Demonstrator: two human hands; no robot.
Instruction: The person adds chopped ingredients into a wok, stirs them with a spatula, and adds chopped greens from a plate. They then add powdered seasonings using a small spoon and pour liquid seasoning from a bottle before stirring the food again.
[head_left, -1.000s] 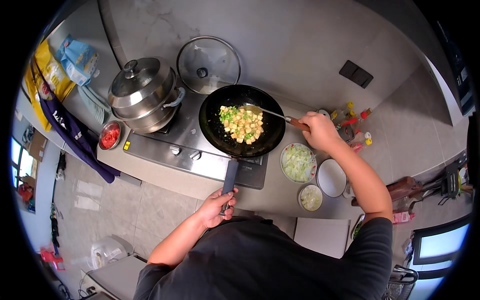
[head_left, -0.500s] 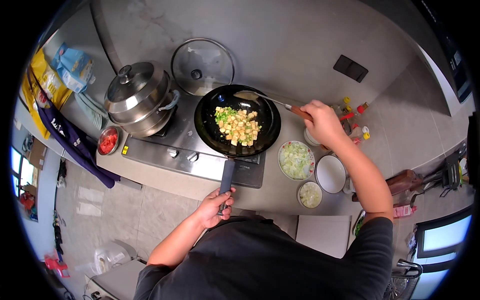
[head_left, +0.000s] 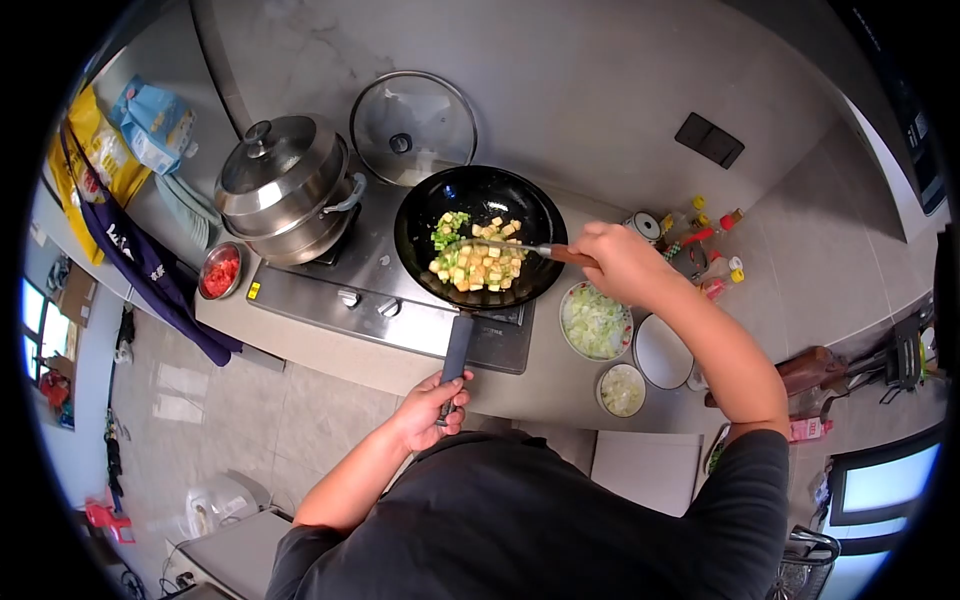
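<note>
A black wok [head_left: 540,220] rests on the steel stove, with browned cubes [head_left: 480,268] and chopped green pieces [head_left: 449,228] inside. My left hand [head_left: 432,410] is wrapped round the wok's dark handle [head_left: 457,350]. In my right hand [head_left: 620,262] is the wooden handle of a spatula [head_left: 555,252]; its metal end lies among the cubes, partly hidden by them. Just right of the wok, below my right hand, sit a bowl of chopped pale green vegetable [head_left: 594,322], a smaller bowl of chopped white pieces [head_left: 622,391] and a white bowl [head_left: 663,352].
A lidded steel steamer pot [head_left: 285,195] stands on the stove's left side. A glass lid [head_left: 415,125] leans on the wall. Farther left is a bowl of red pieces [head_left: 220,272]. Several bottles [head_left: 725,225] stand at the back right, beyond my right forearm.
My right hand has moved left and down with the spatula, whose end went from the wok's upper part down into the cubes. The cubes have shifted and spread. My left hand keeps its grip.
</note>
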